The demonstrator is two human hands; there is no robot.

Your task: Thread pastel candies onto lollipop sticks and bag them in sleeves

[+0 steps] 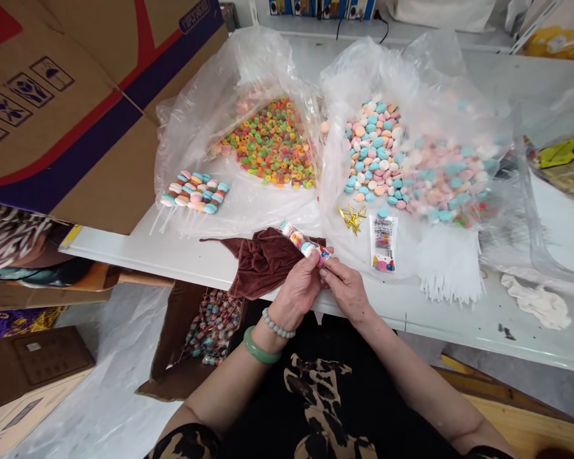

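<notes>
My left hand [300, 285] grips a small clear packet of candies [296, 239] near the table's front edge, thumb on top. Its contents are pastel and white pieces, with a printed strip at the near end. Fingers of my right hand [347, 287] pinch that near end, close against the left fingertips; what exactly lies between them is hidden. Beneath the packet lies a crumpled brown cloth [263, 261]. To the right are a flat stack of printed packets [383, 242], gold twist ties [351, 218] and a fan of white sticks [449, 264].
Open plastic bags hold colourful ring candies [277, 143] and pastel button candies [375, 146]. Stacked candy skewers [196, 192] lie at left, beside a large carton [76, 115]. Below the table edge, an open box [165, 357] contains many candy packets. A white cloth [538, 299] rests at right.
</notes>
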